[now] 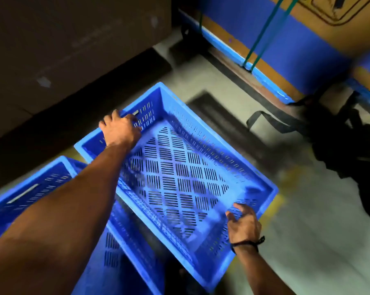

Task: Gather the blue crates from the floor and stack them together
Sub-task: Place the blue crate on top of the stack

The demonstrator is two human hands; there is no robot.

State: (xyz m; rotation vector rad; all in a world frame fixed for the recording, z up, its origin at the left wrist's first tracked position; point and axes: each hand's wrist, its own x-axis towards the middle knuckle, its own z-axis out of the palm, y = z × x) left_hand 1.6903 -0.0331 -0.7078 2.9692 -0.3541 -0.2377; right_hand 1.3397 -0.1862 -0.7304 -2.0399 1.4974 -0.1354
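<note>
Two blue crates in view; both hands on the upper one.
Nearest: second crate (31,188), lower left, under the left forearm, slotted wall with one handle slot. Right hand (243,225), black wristband (250,242) at the wrist, curls its fingers over the near short end of the upper crate (201,133). This crate is bright blue plastic with vented walls and a diamond-slotted base; its near long side overlaps the second crate. Left hand (120,129) grips the far short end by the handle slot. Beyond: pale floor (307,231), black straps (339,145), strapped cartons (307,50).
</note>
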